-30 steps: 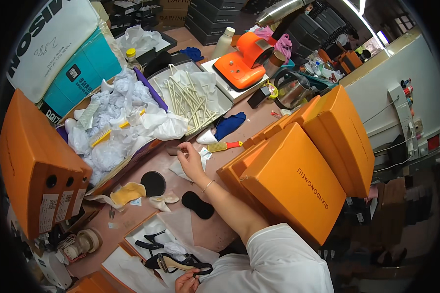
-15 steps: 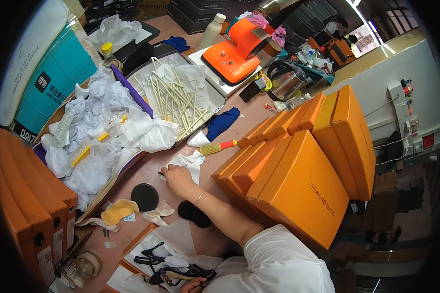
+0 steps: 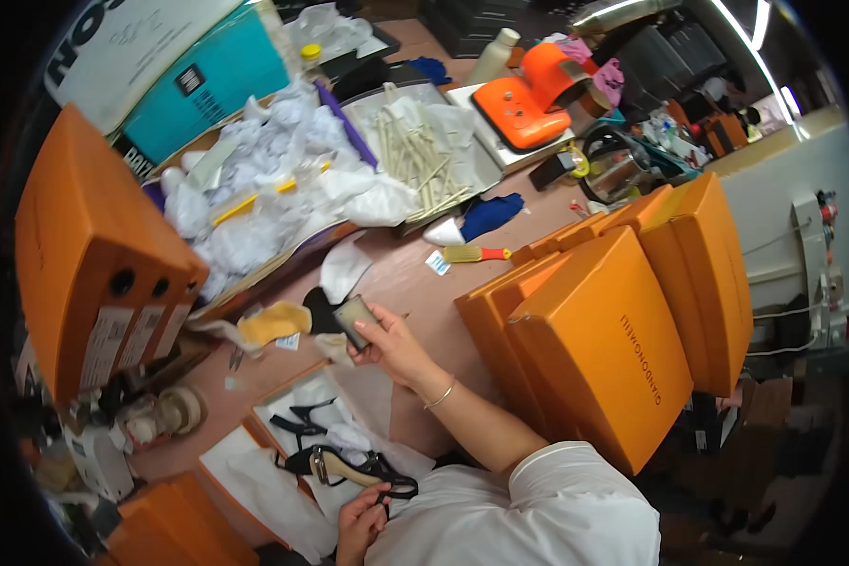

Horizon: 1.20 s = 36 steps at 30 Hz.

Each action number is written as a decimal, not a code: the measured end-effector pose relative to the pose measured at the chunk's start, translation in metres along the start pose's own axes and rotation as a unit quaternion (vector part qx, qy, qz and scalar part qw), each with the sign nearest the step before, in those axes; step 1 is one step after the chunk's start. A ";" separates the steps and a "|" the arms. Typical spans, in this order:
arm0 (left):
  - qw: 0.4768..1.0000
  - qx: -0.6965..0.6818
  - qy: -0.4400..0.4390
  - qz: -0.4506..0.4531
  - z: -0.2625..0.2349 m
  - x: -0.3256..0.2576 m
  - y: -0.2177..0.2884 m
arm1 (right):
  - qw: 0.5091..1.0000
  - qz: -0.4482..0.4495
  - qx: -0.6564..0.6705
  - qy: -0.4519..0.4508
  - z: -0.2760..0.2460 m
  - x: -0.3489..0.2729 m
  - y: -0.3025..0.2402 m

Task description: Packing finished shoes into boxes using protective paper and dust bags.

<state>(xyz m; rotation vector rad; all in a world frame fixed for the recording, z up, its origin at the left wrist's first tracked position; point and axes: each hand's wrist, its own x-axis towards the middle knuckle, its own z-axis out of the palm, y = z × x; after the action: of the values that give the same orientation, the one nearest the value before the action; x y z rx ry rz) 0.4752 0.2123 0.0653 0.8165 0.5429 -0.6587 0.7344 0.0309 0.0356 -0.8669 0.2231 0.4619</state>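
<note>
My right hand [image 3: 387, 344] is closed around a small grey rectangular block [image 3: 354, 319], dark along one side, held above the table in front of the orange boxes. Low in the view, my left hand [image 3: 360, 522] is closed on a black strappy sandal [image 3: 349, 466] with a buckle-like ornament, gripping it at its right end. That sandal lies over an open shoebox [image 3: 270, 412] lined with white paper, where a second black sandal [image 3: 302, 421] rests. Just left of the block are a black round pad [image 3: 321, 309], partly hidden, and a yellow cloth [image 3: 274, 324].
Orange shoeboxes [image 3: 604, 349] stand stacked on the right, with more orange boxes [image 3: 104, 245] on the left. Beyond are a bin of crumpled white paper [image 3: 283, 160], a tray of pale sticks [image 3: 420, 151], a red-handled brush [image 3: 476, 254] and an orange device [image 3: 519, 108].
My right hand has come back from beside the white cloth toward the shoebox, and the grey block now shows in it. My left hand stays on the sandal. The whole view has shifted.
</note>
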 end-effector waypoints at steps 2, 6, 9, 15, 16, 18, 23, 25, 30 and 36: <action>0.999 -0.030 0.013 -0.001 -0.004 -0.002 -0.004 | 0.999 0.010 0.037 -0.012 0.002 -0.026 0.004; 0.998 0.004 0.055 0.039 0.003 -0.017 -0.012 | 0.998 0.043 0.030 -0.023 0.002 -0.060 0.019; 0.996 -0.009 0.055 0.067 0.007 -0.022 -0.022 | 1.000 0.012 0.012 0.005 -0.005 -0.065 0.018; 0.992 0.018 0.113 0.056 0.021 -0.029 -0.027 | 0.998 0.018 -0.018 -0.051 -0.002 -0.078 -0.009; 0.994 0.027 0.091 0.062 0.020 -0.027 -0.027 | 0.996 0.035 -0.052 -0.059 -0.001 -0.087 -0.010; 0.995 0.006 0.067 0.069 0.023 -0.029 -0.025 | 0.989 0.076 -0.100 -0.077 0.005 -0.120 -0.001; 0.997 -0.021 0.038 0.056 0.020 -0.038 -0.037 | 0.939 0.124 -0.302 -0.103 0.009 -0.192 0.031; 0.998 -0.018 0.034 0.049 0.021 -0.042 -0.036 | 0.909 0.082 -0.392 -0.118 0.011 -0.209 0.033; 0.998 -0.033 0.055 0.014 0.021 -0.046 -0.030 | 0.823 -0.145 -0.518 -0.183 0.036 -0.229 0.041; 0.995 -0.092 -0.031 -0.038 0.007 -0.047 -0.041 | 0.712 -0.218 -0.590 -0.311 0.018 -0.236 0.064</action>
<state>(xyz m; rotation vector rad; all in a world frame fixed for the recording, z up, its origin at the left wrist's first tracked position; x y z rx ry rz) 0.4155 0.2002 0.0809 0.6033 0.5707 -0.6917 0.4967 0.0107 0.0909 -1.8883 -1.0274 0.3924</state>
